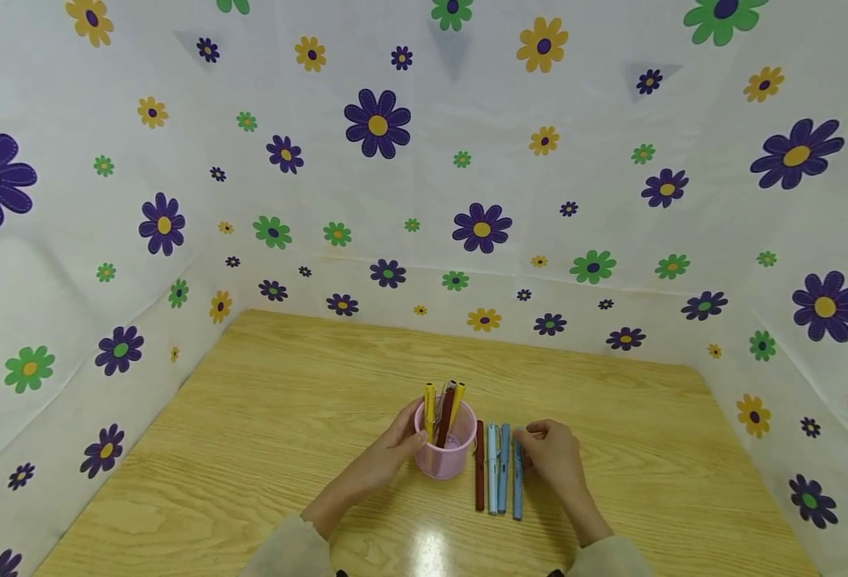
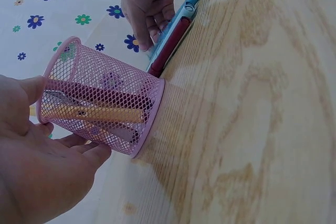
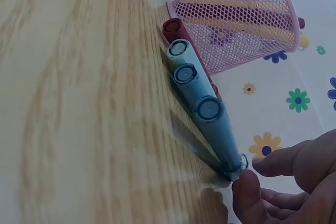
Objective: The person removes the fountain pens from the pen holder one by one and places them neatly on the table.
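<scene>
My left hand (image 1: 393, 449) grips the side of a pink mesh pen cup (image 1: 442, 465), which stands upright. Several pens, yellow ones (image 1: 429, 413) and a dark red one (image 1: 446, 417) among them, lean inside it. Right of the cup, a dark red pen (image 1: 479, 465), a pale blue pen (image 1: 492, 469) and a blue pen (image 1: 504, 469) lie side by side. A further blue pen (image 3: 215, 124) lies at the right end of this row. At its far, clip end, the thumb and a finger of my right hand (image 1: 554, 457) pinch it.
A wood-grain tabletop (image 1: 308, 377) spreads around the cup and pens. White sheets (image 1: 424, 192) printed with flowers rise along its back, left and right edges.
</scene>
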The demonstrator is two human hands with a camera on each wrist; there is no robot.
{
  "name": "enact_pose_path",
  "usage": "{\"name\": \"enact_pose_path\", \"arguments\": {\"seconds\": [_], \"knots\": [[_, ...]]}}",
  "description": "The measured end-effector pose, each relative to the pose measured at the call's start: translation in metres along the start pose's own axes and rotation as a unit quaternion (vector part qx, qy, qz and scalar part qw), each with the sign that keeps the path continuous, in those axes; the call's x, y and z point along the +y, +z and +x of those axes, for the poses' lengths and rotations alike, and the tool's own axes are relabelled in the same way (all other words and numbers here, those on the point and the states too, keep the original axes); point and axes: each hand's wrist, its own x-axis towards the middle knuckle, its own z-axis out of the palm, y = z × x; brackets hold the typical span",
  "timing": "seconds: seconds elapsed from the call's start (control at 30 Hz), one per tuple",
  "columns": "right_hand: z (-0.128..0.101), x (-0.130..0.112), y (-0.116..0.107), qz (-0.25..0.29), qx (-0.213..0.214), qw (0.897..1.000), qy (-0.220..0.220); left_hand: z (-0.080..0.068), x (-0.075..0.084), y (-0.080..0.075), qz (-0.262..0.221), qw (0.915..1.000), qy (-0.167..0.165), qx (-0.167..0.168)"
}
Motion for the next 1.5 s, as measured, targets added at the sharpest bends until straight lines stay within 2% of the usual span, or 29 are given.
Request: {"name": "enact_pose_path", "arguments": {"seconds": [0.3, 0.47, 0.7, 1.03, 1.3, 1.5], "knots": [[-0.002, 0.000, 0.001, -0.011, -0.002, 1.000, -0.005, 0.000, 0.000, 0.001, 0.002, 1.0000, 0.000, 0.001], [-0.003, -0.006, 0.001, -0.020, 0.005, 1.000, -0.023, 0.000, 0.000, 0.001, 0.004, 1.0000, 0.001, 0.002], [-0.004, -0.028, -0.002, 0.018, 0.005, 0.999, -0.048, -0.001, 0.001, 0.001, 0.008, 0.9999, -0.001, 0.006], [-0.004, -0.060, 0.003, 0.060, -0.018, 0.997, -0.047, -0.001, 0.001, 0.002, 0.016, 0.9998, -0.006, 0.010], [-0.001, -0.079, 0.015, 0.075, -0.035, 0.995, -0.057, -0.001, 0.001, 0.001, 0.024, 0.9996, -0.009, 0.010], [-0.001, -0.092, 0.023, 0.066, -0.046, 0.994, -0.071, -0.001, 0.002, 0.001, 0.018, 0.9998, -0.003, 0.006]]}}
